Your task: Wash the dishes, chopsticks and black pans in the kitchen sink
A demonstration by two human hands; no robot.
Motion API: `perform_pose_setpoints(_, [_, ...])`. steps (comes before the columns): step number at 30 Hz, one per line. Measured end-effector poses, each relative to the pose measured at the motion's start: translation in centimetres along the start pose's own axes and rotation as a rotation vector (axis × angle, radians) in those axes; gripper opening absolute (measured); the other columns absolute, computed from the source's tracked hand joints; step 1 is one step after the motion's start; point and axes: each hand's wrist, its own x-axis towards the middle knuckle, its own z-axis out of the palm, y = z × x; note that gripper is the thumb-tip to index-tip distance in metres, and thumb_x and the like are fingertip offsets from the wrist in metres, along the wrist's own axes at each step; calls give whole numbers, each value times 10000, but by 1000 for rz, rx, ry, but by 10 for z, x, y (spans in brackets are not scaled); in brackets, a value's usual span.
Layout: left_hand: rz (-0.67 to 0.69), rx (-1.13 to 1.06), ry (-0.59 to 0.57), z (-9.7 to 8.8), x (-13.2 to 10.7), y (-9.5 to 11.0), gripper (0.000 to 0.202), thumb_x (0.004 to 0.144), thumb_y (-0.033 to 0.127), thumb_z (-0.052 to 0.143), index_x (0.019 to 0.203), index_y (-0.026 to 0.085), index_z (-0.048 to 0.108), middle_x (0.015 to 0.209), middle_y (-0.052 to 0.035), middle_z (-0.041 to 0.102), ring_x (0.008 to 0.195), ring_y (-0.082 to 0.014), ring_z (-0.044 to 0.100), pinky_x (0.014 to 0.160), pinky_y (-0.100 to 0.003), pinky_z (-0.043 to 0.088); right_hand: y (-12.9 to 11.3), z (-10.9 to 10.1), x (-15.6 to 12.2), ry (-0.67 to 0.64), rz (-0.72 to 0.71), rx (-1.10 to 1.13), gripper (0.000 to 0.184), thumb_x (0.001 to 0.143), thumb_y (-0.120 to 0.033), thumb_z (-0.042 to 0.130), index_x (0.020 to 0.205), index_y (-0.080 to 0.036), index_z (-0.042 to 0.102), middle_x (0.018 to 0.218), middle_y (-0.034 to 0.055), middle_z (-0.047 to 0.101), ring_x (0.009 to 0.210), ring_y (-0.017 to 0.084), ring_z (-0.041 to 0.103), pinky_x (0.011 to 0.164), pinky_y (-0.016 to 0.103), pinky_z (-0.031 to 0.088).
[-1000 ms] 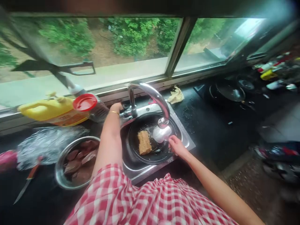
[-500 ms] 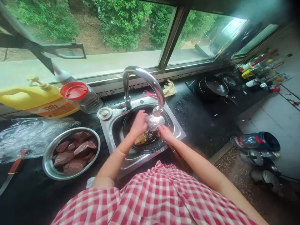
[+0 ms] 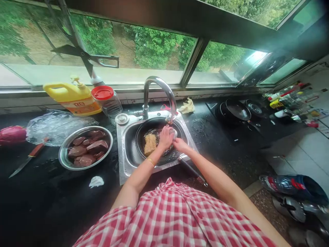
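Note:
Beneath the curved tap (image 3: 171, 118), both my hands are together over a dark pan (image 3: 138, 151) set in the steel sink (image 3: 124, 161). A small white thing (image 3: 175, 133) shows between them; its kind is not clear. My left hand (image 3: 166, 137) covers it from the left, fingers bent around it. From the right, my right hand (image 3: 181, 145) grips its lower side with closed fingers. A tan, rough scrubber like a loofah (image 3: 150, 144) lies in the wet pan, left of my hands. The pan's black handle (image 3: 192, 170) sticks out over the sink's front edge.
Left of the sink stand a metal bowl of dark red meat pieces (image 3: 89, 149), a knife (image 3: 25, 163), a plastic bag (image 3: 56, 128), a yellow jug (image 3: 74, 97) and a red-lidded jar (image 3: 104, 97). A lidded pan (image 3: 236, 109) sits on the stove at right.
The white thing now sits lower and mostly behind my left hand, which has moved across it. The loofah-like scrubber shows more fully. The camera view has shifted, revealing more counter at left.

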Motion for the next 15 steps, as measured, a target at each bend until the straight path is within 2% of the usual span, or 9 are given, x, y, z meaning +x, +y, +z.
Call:
perform_pose_setpoints(2, [14, 102, -39, -4, -1, 4, 263, 927, 248, 433, 1161, 211, 546, 1316, -85, 534, 1273, -205, 444, 1062, -356, 353, -4, -2, -1, -35, 12, -15, 206, 838, -220, 445, 713, -144, 591, 644, -9, 554, 660, 131, 484, 648, 236, 369])
perform_pose_setpoints(5, [-88, 250, -37, -12, 0, 7, 273, 942, 305, 414, 1123, 175, 572, 1196, -126, 587, 1140, -252, 523, 988, -384, 390, -8, -2, 0, -57, 25, -64, 221, 847, -230, 472, 680, -139, 584, 665, 4, 569, 650, 123, 477, 638, 232, 354])
perform_pose_setpoints(8, [-5, 338, -52, -15, -1, 8, 271, 916, 365, 482, 1076, 174, 586, 1144, -137, 599, 1113, -281, 524, 968, -390, 378, -11, 0, 4, -82, 27, -81, 205, 836, -171, 466, 677, -135, 590, 676, 11, 579, 659, 123, 483, 635, 226, 344])
perform_pose_setpoints(10, [24, 355, -88, -16, 0, 8, 265, 916, 377, 484, 1064, 181, 584, 1119, -130, 614, 1086, -273, 543, 941, -369, 387, -12, 1, 7, -90, 30, -88, 202, 836, -156, 465, 682, -133, 594, 680, 16, 585, 663, 125, 489, 633, 224, 342])
perform_pose_setpoints(13, [-74, 353, -86, -17, 2, 6, 312, 946, 389, 423, 1148, 177, 533, 1058, -114, 646, 985, -238, 600, 850, -323, 422, -11, 2, 8, -82, 37, -105, 207, 862, -206, 481, 714, -130, 604, 716, 27, 605, 662, 128, 496, 630, 227, 345])
perform_pose_setpoints(15, [-87, 347, -88, -19, 3, 6, 352, 950, 420, 411, 1190, 178, 497, 1027, -100, 660, 944, -217, 622, 797, -290, 430, -10, 2, 8, -76, 47, -124, 204, 868, -209, 483, 733, -129, 612, 740, 35, 616, 671, 130, 507, 630, 227, 347])
